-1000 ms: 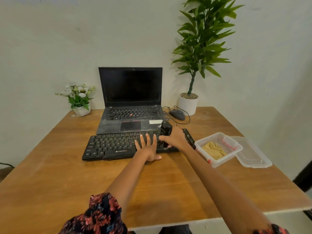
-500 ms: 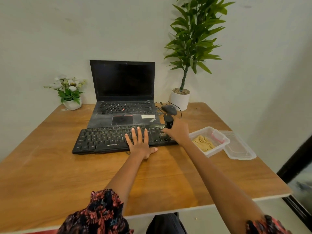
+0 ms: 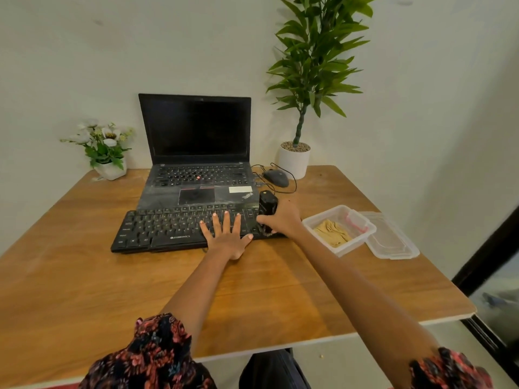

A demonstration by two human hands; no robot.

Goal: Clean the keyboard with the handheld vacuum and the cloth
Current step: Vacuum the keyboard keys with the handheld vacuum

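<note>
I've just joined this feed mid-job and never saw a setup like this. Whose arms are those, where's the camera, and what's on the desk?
No machine here: a person's bare arms, filmed by one wide-angle camera on their head, looking forward and down. The left hand lies flat on the black keyboard, fingers straight. The right hand grips the black handheld vacuum at the keyboard's right end. On the wooden table also stand an open laptop, a mouse, two potted plants and a clear container holding the tan cloth, its lid beside it.
</note>
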